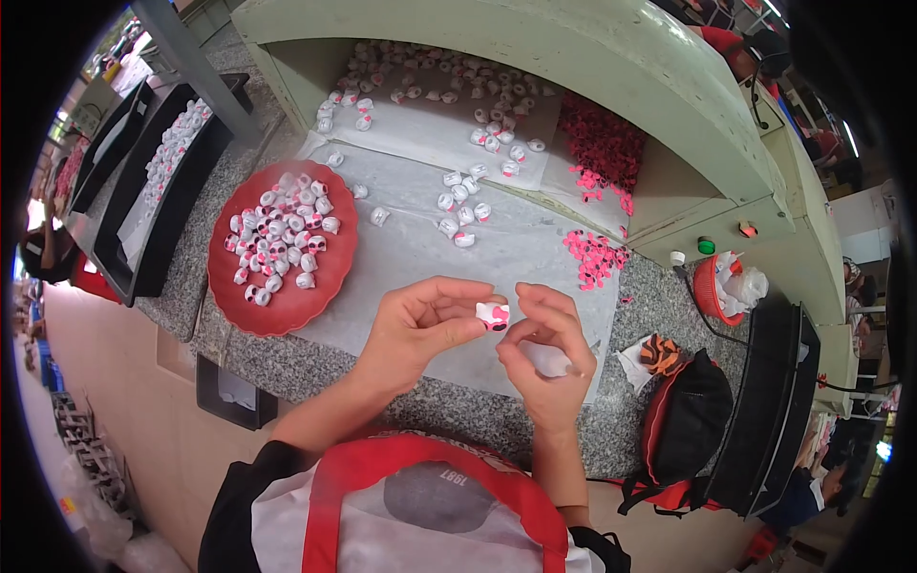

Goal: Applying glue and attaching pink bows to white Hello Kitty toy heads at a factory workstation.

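Note:
Between the thumb and fingers of my left hand (pixel 406 329) is a small white animal-head figurine (pixel 493 316) with pink and black patches. Close to its right side is my right hand (pixel 559 358), the thumb and index finger curled together in a pinch; whatever may be between their tips is too small to make out. Beyond the hands, several similar white figurines (pixel 458 201) lie loose on a white paper sheet (pixel 382 258). Small flat pink pieces (pixel 594 258) are heaped on its right part.
A red scalloped plate (pixel 330 277) full of figurines stands at left, near black trays (pixel 143 258). Ahead, a pale green metal hood (pixel 535 38) covers more figurines and dark pink pieces (pixel 597 143). At right are a red basket (pixel 707 291) and a black bag (pixel 693 415).

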The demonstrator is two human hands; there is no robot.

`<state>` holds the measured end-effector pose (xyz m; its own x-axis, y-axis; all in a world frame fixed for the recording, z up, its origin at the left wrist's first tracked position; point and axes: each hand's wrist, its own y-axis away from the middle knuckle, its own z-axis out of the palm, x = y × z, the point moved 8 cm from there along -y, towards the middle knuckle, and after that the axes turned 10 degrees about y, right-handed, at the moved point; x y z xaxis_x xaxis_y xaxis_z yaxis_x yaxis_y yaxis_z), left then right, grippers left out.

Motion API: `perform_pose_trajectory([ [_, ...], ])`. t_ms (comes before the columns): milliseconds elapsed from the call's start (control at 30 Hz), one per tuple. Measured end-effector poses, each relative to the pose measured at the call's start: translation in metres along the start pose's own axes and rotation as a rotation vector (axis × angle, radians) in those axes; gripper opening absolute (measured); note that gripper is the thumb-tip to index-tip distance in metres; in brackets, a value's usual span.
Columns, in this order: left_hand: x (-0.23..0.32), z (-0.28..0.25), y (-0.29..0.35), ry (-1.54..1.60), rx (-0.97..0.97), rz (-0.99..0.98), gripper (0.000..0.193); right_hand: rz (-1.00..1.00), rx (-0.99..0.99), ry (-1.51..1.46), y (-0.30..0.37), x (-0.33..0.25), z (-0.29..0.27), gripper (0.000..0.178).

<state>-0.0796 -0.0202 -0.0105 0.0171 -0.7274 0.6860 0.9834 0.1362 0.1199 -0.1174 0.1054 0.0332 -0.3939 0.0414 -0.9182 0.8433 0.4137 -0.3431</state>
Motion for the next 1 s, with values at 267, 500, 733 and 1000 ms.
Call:
perform_pose_trajectory([
  [267, 0.009, 0.014, 0.006, -0.145, -0.117, 0.135, 0.028, 0.275, -0.017, -0.212, 0.005, 0.019, 0.008, 0.030],
  [500, 0.011, 0.013, 0.005, -0.245, -0.134, 0.179, 0.029, 0.192, -0.003, -0.184, 0.005, 0.019, 0.010, 0.028],
  [733, 0.012, 0.013, 0.005, -0.240, -0.179, 0.166, 0.034, 0.177, 0.015, -0.190, 0.005, 0.018, 0.010, 0.027],
  [1000, 0.013, 0.015, 0.005, -0.255, -0.189, 0.170, 0.035, 0.192, 0.006, -0.225, 0.005, 0.020, 0.010, 0.025],
])
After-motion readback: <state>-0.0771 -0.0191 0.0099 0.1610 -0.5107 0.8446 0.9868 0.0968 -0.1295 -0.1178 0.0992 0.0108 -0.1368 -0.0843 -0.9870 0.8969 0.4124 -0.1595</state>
